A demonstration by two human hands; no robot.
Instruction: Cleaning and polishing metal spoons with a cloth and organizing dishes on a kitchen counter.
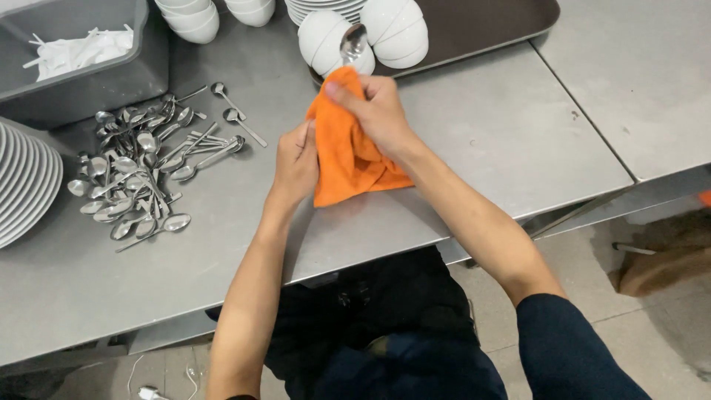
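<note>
Both hands, left point(295, 164) and right point(378, 111), grip a soft orange cloth point(348, 159) around a stiff, slippery spoon point(352, 43), best held by its handle.

Left arm: bare, reached forward from lower left, forearm nearly straight.
Left hand point(295, 164): curled, fingers closed in a grip, back facing up.
Right arm: dark sleeve at upper arm, forearm angled up-left.
Right hand point(378, 111): closed, thumb pressed on top.

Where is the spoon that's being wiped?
In the head view, the spoon sticks up out of the orange cloth held by both hands, top centre, just in front of the white bowls on the brown tray.
</note>
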